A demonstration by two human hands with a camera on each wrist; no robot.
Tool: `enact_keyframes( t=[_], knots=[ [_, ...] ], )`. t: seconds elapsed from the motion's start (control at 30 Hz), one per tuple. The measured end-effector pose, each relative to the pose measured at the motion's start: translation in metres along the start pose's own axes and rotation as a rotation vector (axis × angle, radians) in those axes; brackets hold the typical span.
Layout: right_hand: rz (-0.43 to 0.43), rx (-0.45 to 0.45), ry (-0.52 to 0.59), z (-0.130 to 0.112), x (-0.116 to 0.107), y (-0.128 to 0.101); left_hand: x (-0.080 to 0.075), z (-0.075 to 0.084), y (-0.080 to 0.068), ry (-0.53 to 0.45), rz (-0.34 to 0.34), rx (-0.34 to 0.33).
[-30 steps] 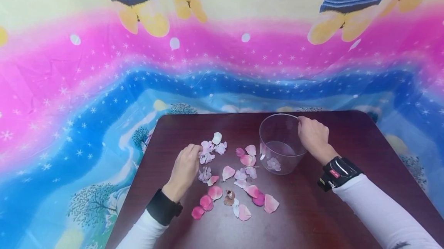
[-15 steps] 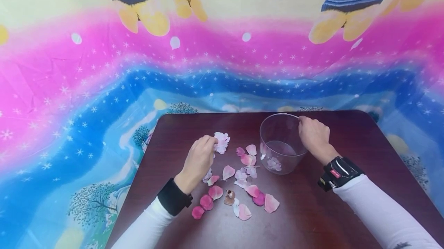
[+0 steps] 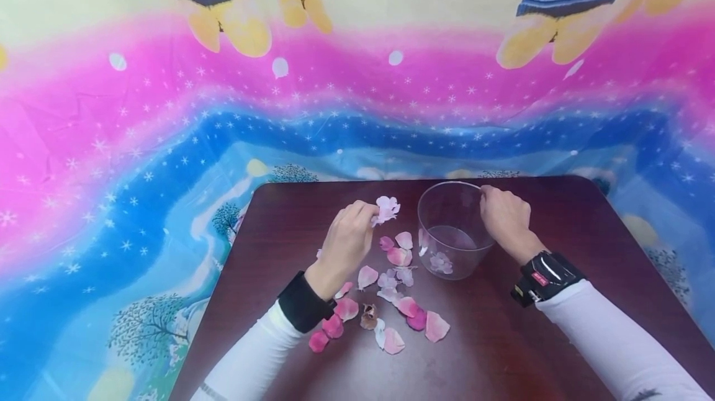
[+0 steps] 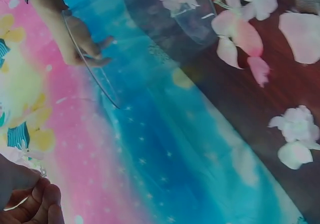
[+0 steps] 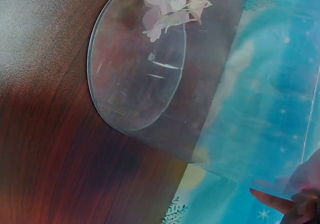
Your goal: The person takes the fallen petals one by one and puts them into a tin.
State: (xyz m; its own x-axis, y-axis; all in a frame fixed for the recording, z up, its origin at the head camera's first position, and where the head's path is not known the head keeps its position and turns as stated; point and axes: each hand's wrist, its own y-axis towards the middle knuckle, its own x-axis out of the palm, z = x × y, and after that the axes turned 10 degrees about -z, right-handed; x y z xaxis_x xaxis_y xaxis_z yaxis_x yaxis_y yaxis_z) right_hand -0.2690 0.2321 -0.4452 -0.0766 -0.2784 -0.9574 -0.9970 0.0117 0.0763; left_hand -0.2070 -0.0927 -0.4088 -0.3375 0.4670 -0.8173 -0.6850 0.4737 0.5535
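Observation:
My left hand [image 3: 347, 241] pinches a pale pink blossom [image 3: 386, 208] between thumb and fingers, raised just left of a clear round tub [image 3: 463, 258]. In the left wrist view those fingertips hold its thin stem, low in the corner. My right hand [image 3: 505, 221] grips the tub's rim on the right side, thumb and fingers on either side of the wall. Another pale blossom [image 3: 441, 263] shows low in the tub, seen through its wall. Pink petals [image 3: 399, 257] lie on the table beside the tub. More pale blossoms [image 4: 297, 126] rest on the table, partly hidden by my left arm in the head view.
Several rose petals [image 3: 437, 328], deep pink to pale, are scattered on the dark wooden table [image 3: 503, 351] nearer me. A brown dried piece [image 3: 369, 316] lies among them. A colourful printed cloth [image 3: 357, 97] hangs behind the table's far edge.
My left hand has taken the pale blossom from the table's left part, lifted it and carried it right towards the tub. The right hand has kept its grip on the rim.

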Motion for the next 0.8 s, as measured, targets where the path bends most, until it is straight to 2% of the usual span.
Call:
enact_keyframes(
  t=[0.27,0.43,0.63,0.8],
  knots=[
    [0.010,-0.003,-0.004,0.000,0.000,0.000,0.002,0.015,0.018,0.024,-0.064,0.031],
    [0.005,0.002,-0.009,0.001,0.000,0.001,0.007,0.022,0.028,0.042,-0.073,0.053],
    [-0.003,0.003,-0.012,0.002,0.001,0.002,0.019,0.032,0.038,0.086,-0.084,0.089],
    [0.000,0.004,-0.014,0.001,0.002,0.001,0.031,0.042,0.045,0.149,-0.125,0.117]
  ],
)
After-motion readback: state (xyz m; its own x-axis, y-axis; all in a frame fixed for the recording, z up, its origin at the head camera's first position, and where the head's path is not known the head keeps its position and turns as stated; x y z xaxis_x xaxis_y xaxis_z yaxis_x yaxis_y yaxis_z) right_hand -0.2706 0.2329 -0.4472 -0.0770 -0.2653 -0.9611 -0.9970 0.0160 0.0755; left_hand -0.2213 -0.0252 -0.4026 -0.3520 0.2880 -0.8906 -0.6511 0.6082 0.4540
